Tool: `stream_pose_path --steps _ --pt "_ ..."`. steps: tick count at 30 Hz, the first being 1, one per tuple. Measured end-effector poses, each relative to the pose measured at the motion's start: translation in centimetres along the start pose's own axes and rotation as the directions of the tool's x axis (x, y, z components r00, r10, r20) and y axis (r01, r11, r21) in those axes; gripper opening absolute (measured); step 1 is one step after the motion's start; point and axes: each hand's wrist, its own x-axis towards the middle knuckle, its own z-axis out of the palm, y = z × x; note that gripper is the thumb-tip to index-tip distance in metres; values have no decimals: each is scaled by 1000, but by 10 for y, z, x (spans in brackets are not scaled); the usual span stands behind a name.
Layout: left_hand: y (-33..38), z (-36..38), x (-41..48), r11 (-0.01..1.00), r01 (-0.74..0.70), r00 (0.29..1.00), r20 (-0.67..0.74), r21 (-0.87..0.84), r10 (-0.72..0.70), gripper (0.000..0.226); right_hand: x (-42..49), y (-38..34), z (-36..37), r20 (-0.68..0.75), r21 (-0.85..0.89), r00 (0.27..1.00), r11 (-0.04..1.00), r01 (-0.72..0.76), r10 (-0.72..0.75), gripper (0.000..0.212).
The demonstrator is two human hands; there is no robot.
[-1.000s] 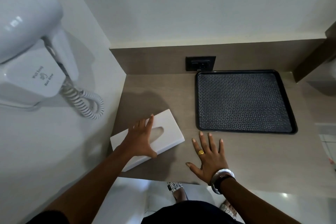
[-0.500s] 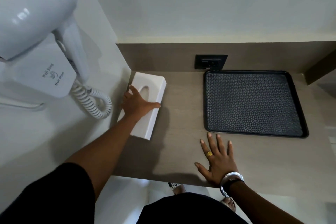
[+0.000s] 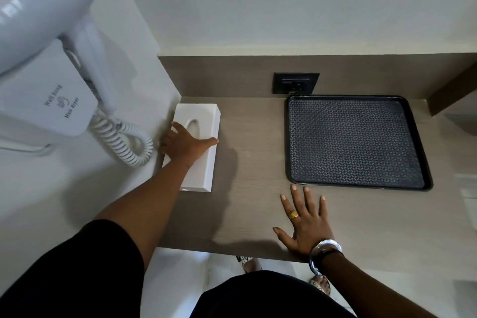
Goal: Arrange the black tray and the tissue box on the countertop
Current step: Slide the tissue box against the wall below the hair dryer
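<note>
A white tissue box point(image 3: 204, 116) lies lengthwise along the left wall on the grey-brown countertop point(image 3: 253, 162), its far end near the back corner. My left hand point(image 3: 184, 143) grips it across the top, thumb on its right edge and fingers on the wall side. The black tray point(image 3: 356, 141) with a patterned mat sits flat at the back right of the countertop, against the backsplash. My right hand point(image 3: 304, 224) rests flat on the countertop near the front edge, fingers spread, just short of the tray's near rim.
A white wall-mounted hair dryer point(image 3: 44, 41) with a coiled cord point(image 3: 121, 141) hangs on the left wall beside the tissue box. A black power socket point(image 3: 295, 83) sits in the backsplash behind the tray. A brown ledge point(image 3: 454, 93) rises at the right.
My left hand has carried the tissue box from the front left of the countertop back against the left wall and straightened it. My right hand and the tray have stayed put.
</note>
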Motion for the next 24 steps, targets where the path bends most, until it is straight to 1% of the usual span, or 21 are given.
stream_pose_path --steps 3,5,6,7,9,11,12,14,18,24 --pt "-1 0 -6 999 -31 999 -10 -25 31 138 0 0 0 6 2 1000 1000 -3 3 86" --pt "-5 3 -17 992 -119 991 -64 -32 117 129 0 1 0 5 5 1000 1000 -2 2 86" --pt "-9 5 -26 982 -187 977 -104 -8 185 124 0 1 0 5 5 1000 1000 -1 1 86" --pt "-15 7 -36 964 -265 953 -144 29 266 118 0 1 0 5 3 1000 1000 1 -1 86" --pt "-34 12 -55 897 -423 873 -206 128 441 109 0 1 0 5 -2 1000 1000 1 -1 85" --pt "-56 21 -69 814 -535 794 -195 225 576 106 0 1 1 3 -2 1000 1000 3 -3 84" --pt "-65 26 -73 782 -568 770 -170 257 615 107 0 1 1 4 -2 1000 1000 4 -4 84" --pt "-75 32 -76 745 -600 746 -135 290 653 109 0 1 1 5 -8 1000 1000 2 -2 84" --pt "-69 32 -69 759 -582 765 -119 292 633 110 1 1 2 6 -16 1000 1000 -3 3 85" --pt "-64 27 -44 768 -562 781 -110 306 615 104 2 2 3 21 -19 1000 1000 -10 11 85"
